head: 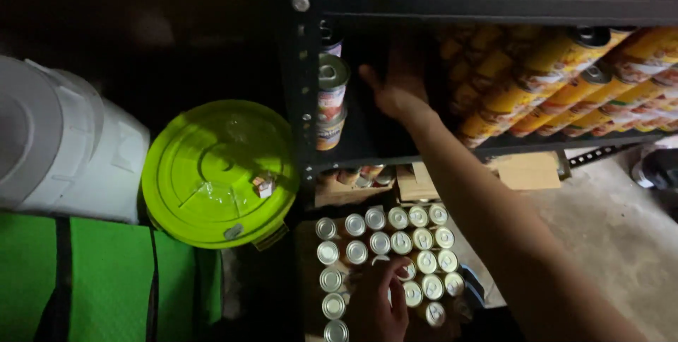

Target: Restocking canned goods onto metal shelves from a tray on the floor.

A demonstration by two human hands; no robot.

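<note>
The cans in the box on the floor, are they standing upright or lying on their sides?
Upright: the cans show their round silver tops, packed in rows, with the left hand on them.

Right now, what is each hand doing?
Left hand: closing on a can in the tray of cans.
Right hand: open, reaching into the shelf, holding nothing visible.

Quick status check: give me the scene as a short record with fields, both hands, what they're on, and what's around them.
left hand: low in view, fingers on the tins in the case; grip unclear
right hand: reaching into the dark metal shelf, fingers spread, holding nothing visible
shelf contents: stacked tins at the left post, yellow-labelled tins lying on their sides to the right
beside shelf: lime green lid, white containers, green bag
light: dim, detail limited
</note>
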